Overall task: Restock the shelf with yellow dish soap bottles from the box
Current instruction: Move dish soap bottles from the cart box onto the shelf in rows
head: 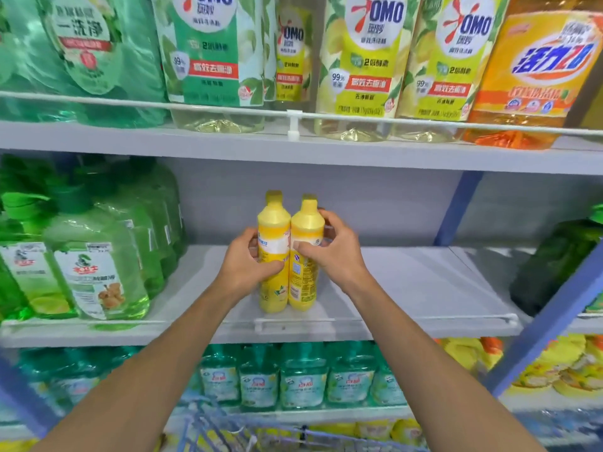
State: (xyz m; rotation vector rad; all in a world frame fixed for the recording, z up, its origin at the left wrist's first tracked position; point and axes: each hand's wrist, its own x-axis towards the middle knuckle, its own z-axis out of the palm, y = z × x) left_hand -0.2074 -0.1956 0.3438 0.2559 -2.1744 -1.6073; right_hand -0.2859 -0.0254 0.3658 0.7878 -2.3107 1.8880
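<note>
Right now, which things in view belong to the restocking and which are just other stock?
Job: left yellow bottle, gripped by left hand; right yellow bottle, gripped by right hand; middle shelf.
Bystanders: green bottles, OMO bottles, orange bottle, teal bottles below.

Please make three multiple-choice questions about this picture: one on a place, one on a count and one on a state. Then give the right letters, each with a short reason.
1. Where are the slim yellow plastic dish soap bottles?
A) top shelf
B) middle grey shelf
C) bottom shelf

2. How many of them do the hands hold?
A) one
B) two
C) four

3. How are they oriented?
A) upright
B) lying flat
C) upside down

Answers:
1 B: they are at the middle shelf, to the right of the clear green plastic bottles.
2 B: the left hand grips one and the right hand grips the other.
3 A: both caps point up.
</note>
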